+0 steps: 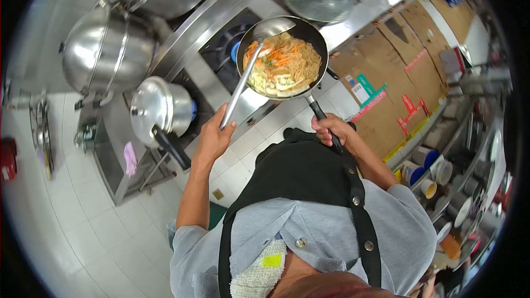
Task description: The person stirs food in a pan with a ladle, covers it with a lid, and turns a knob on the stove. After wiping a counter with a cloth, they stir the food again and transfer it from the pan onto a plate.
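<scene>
My left hand (215, 139) is closed around the long metal handle of a ladle (243, 85). The ladle's bowl rests over the far left part of a black frying pan (313, 32). In the pan lie noodles (305, 58), orange carrot strips (282, 52) and pale chopped cabbage (274, 84). My right hand (334, 129) is wrapped around the pan's black handle, close to my apron. The pan is tilted over the stove's front edge, to the right of a burner (234, 49) with a blue flame.
A pressure cooker (152, 107) stands on a lit burner at left, its black handle pointing towards me. Large steel pots (107, 49) are beyond it. A glass lid (320, 0) lies behind the pan. Cardboard (381, 69) covers a surface at right, beside shelves of containers (441, 172).
</scene>
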The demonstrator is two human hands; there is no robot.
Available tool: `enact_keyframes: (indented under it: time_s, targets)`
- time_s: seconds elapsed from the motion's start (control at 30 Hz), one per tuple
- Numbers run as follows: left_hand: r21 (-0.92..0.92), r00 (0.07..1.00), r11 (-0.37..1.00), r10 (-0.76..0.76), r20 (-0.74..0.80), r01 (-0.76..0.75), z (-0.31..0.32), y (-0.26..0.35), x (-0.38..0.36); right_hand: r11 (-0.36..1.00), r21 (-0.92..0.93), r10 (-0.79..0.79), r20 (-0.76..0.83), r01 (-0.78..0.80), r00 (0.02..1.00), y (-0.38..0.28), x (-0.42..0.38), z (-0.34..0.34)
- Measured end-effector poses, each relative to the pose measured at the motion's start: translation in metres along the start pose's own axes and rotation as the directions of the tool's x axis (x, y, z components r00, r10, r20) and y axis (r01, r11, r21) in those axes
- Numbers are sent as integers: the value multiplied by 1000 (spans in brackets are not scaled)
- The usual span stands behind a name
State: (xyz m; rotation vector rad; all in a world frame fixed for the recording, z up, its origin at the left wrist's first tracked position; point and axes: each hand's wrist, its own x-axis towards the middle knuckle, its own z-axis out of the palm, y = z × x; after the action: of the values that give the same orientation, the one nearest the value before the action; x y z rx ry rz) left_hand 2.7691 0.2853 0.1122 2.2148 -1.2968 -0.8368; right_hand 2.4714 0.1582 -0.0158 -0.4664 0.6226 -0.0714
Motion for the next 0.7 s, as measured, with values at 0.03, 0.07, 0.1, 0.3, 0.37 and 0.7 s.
enact_keyframes:
  time_s: [0.03, 0.07, 0.1, 0.3, 0.37, 0.7]
  targets:
    - [53, 996, 995, 87, -13, -87, 9, -3, 8, 999, 25, -32, -28, 33, 999, 4, -17, -8]
    - [137, 987, 978, 157, 16, -158, 17, 18, 12, 999, -46, -22, -71, 19, 997, 4, -39, -14]
    - [157, 973, 961, 228, 24, -229, 34, 25, 22, 997, -72, -38, -90, 32, 995, 10, -56, -27]
    - [-29, 776, 879, 435, 456, -476, 147, 131, 36, 928, 94, -336, -206, 360, 919, 24, -164, -88]
    - [-62, 712, 830, 511, 481, -554, 171, 169, 43, 896, 99, -387, -302, 433, 871, 26, -202, -112]
    - [-252, 430, 560, 797, 425, -789, 323, 380, 76, 654, 245, -478, -600, 716, 642, 33, -358, -192]
